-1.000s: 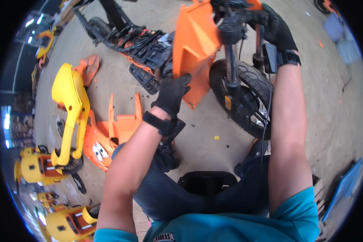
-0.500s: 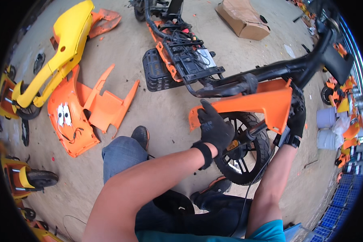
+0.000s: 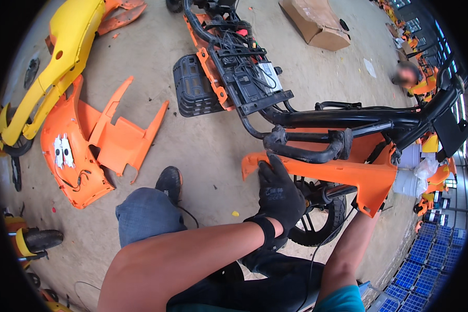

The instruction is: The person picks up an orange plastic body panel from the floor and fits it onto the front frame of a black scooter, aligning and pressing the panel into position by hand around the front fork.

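Note:
My left hand (image 3: 281,197), in a black glove, has its fingers hooked over the near edge of a long orange plastic fairing panel (image 3: 327,170). That panel lies along the front of a black scooter frame (image 3: 338,119), above the front wheel (image 3: 338,218). My right forearm (image 3: 351,242) reaches up behind the panel's right end, which hides the right hand and whatever it holds. Between the wheel and the panel runs a dark fork tube (image 3: 335,192). A thin black cable (image 3: 317,255) hangs down beside my right forearm.
At left on the concrete floor lie an orange body panel with cartoon eyes (image 3: 75,166) and a yellow body shell (image 3: 70,47). A cardboard box (image 3: 317,26) sits at the back, with a person (image 3: 408,75) farther right. Blue crates (image 3: 426,255) and white buckets (image 3: 406,182) line the right side.
The view has shifted, so the floor parts sit farther left. My right hand, partly visible at the panel's right end before, is now hidden behind it. My left hand stays at the panel's edge.

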A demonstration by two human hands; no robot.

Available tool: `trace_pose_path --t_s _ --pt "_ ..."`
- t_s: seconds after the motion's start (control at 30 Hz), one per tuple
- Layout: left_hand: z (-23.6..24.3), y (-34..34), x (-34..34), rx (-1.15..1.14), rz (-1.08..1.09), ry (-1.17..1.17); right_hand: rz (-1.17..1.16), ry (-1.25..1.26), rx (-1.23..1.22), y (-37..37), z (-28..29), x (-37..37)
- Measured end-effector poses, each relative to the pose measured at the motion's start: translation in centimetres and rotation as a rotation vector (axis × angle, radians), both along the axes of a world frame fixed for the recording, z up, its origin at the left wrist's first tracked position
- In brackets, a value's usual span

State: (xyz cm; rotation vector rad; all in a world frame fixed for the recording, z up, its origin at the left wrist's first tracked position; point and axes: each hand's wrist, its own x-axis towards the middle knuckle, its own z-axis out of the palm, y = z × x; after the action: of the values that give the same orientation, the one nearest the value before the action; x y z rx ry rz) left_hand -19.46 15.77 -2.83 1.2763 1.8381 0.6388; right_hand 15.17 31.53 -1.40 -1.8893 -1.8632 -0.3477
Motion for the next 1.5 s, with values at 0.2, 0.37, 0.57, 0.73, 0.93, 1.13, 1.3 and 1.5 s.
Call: trace_pose_path --t_s 0.2,0.37,0.57,0.73,0.93,1.13,1.3,1.5 --pt "-1.7 0.7 -0.8 0.004 -0.031 -0.153 0.234 0.384 -0.114 -0.3 -0.8 2.4" --pt "-2.7 1.2 -1.0 0.072 -0.047 -0.101 0.317 0.650 -0.201 0.8 -0.9 2.7" --pt "-4.0 2.6 -1.8 0.188 -0.075 -0.027 0.358 0.843 -0.238 1.0 -0.4 3.9" --pt "-5.8 2.6 -2.9 0.261 -0.085 0.123 0.385 0.949 -0.266 0.3 -0.6 2.7" --pt "-7.3 4.7 -7.5 0.232 -0.308 0.204 0.427 0.566 -0.449 -0.6 -2.1 2.9" --pt "-4.3 3.5 -11.0 0.138 -0.315 0.189 0.516 0.337 -0.222 -1.4 -3.9 1.5" --pt "-2.0 2.0 -13.5 0.175 -0.473 0.199 0.460 0.775 -0.419 -4.3 1.2 -1.2" --pt "3.3 -1.6 -16.2 0.003 -0.668 0.199 0.326 1.466 -0.449 -7.1 6.4 -0.5"
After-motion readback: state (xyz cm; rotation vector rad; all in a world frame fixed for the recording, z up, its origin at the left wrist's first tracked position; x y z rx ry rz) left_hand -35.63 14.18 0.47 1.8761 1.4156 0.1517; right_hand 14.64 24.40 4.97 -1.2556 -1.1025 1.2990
